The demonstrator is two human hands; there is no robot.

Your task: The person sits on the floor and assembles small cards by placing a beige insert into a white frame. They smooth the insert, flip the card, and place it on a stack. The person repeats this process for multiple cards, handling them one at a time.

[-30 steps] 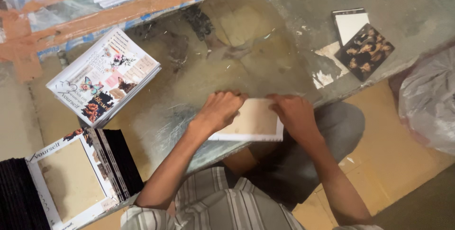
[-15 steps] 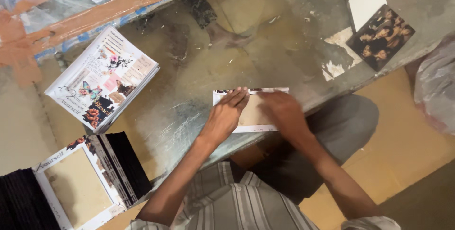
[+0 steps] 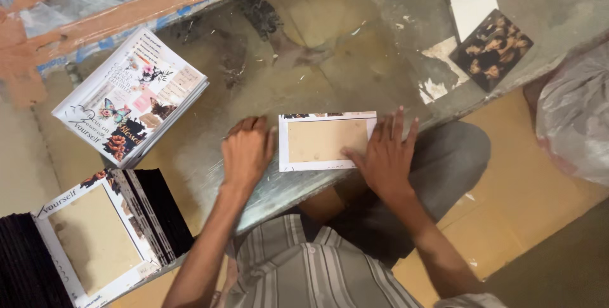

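Observation:
A flat rectangular board [image 3: 325,141], tan in the middle with white folded paper edges, lies on the worn glass-topped work table [image 3: 330,48] in front of me. My right hand [image 3: 384,152] rests flat on the board's right end, fingers spread. My left hand [image 3: 247,150] lies just left of the board on the table, fingers curled, touching or nearly touching its left edge. Neither hand grips anything.
A stack of printed floral sheets [image 3: 130,105] lies at the left. At lower left a pile of finished covers [image 3: 95,238] sits beside dark boards [image 3: 158,209]. A white card [image 3: 471,13] and a dark patterned square [image 3: 491,48] lie at upper right. A plastic bag [image 3: 574,117] sits on the floor.
Both hands have slid outward off the middle of the board: the left hand now lies beside its left edge, the right hand on its right end. The tan face shows fully.

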